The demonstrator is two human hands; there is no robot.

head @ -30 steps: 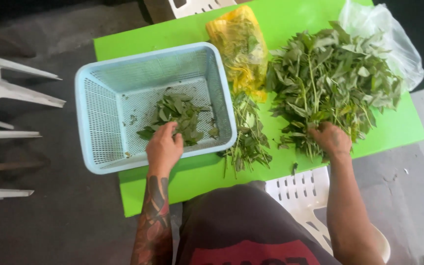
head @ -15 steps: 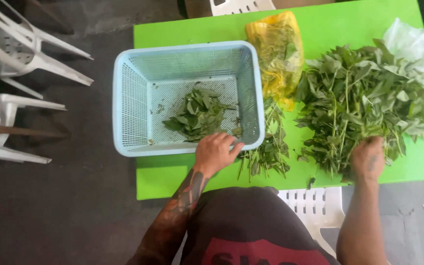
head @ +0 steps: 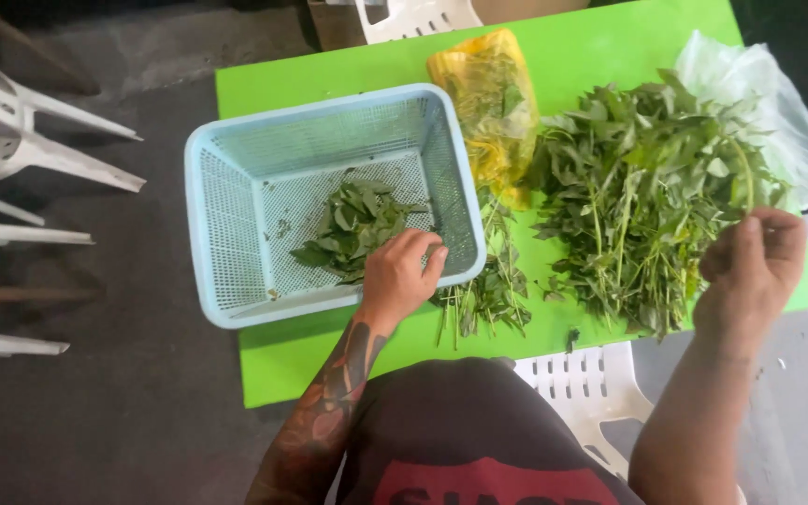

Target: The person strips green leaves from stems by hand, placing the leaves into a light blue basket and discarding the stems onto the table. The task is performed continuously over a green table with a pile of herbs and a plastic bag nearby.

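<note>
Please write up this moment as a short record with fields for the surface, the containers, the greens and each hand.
Surface: bright green table
Container: light blue perforated basket holding picked leaves
Greens: large pile of leafy stems; small bundle of stems beside the basket
Bags: yellow plastic bag; clear plastic bag
Left hand: in the basket at the picked leaves
Right hand: raised at the pile's right edge, fingers curled
Seating: white plastic chairs

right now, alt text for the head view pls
A person's left hand rests on picked leaves in a pale blue basket on a green table; the right hand lifts a stem from a leafy pile.
</note>
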